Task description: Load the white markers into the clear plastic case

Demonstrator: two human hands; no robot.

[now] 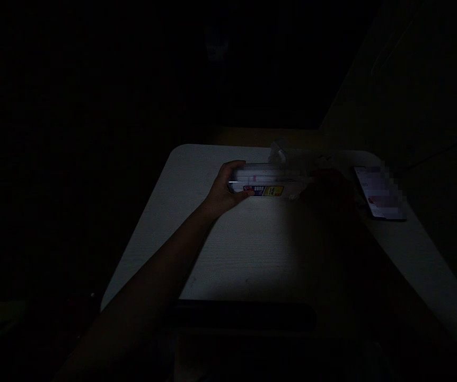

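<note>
A long clear plastic box (268,183) with white contents and a blue-and-yellow label lies across the far middle of the table. My left hand (226,187) is closed around its left end, thumb on the front near the label and fingers over the back. At the box's right end is my right hand (326,188), deep in shadow. Its fingers are too dark to make out, so whether it grips the box does not show. Just behind the box sits a crumpled clear plastic piece (278,152), perhaps a wrapper.
The pale wood-grain table (244,249) has rounded corners. On its right side lies a phone (379,193) with a lit, partly blurred screen. A dark bar (244,314) runs along the near edge. Around the table the room is almost black.
</note>
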